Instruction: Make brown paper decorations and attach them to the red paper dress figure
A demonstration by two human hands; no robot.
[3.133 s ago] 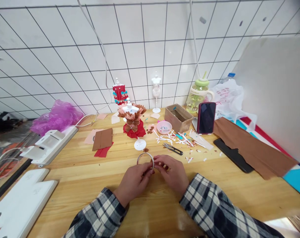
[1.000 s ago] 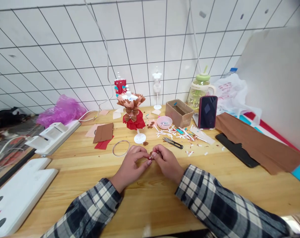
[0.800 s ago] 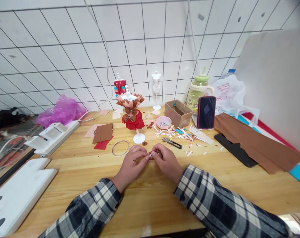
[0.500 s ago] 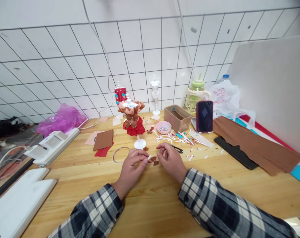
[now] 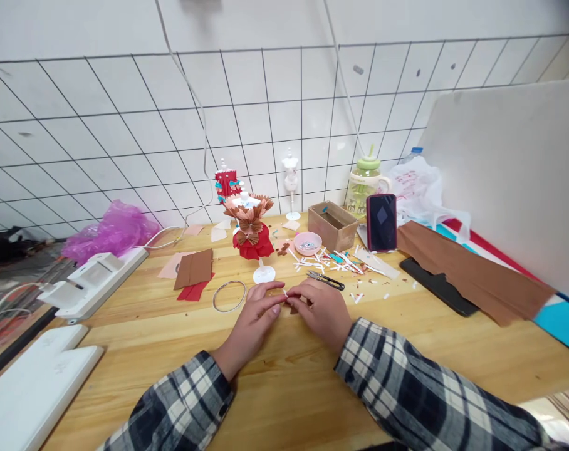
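Observation:
My left hand [image 5: 259,313] and my right hand [image 5: 321,311] meet fingertip to fingertip just above the table. A small white strip [image 5: 286,292] shows between them, with the fingers of both hands closed at it. Brown fan-shaped paper pieces [image 5: 293,310] lie partly hidden under my right hand. Just beyond my hands stands a small dress form [image 5: 252,241] in a red skirt with pleated brown and peach paper on top. A metal ring [image 5: 229,296] lies left of my left hand, and black thread snips [image 5: 326,280] rest behind my right hand.
Behind stand a cardboard box [image 5: 332,227], a pink bowl [image 5: 307,243], scattered white strips [image 5: 350,263], a phone [image 5: 381,223] and a green-lidded bottle [image 5: 364,186]. Brown and red sheets [image 5: 193,270] and a power strip [image 5: 101,285] lie left. Brown cloth [image 5: 472,272] covers the right.
My right hand has moved left to meet my left hand at the white strip, its fingers now pinched there. It now covers more of the brown pieces. The view has shifted slightly.

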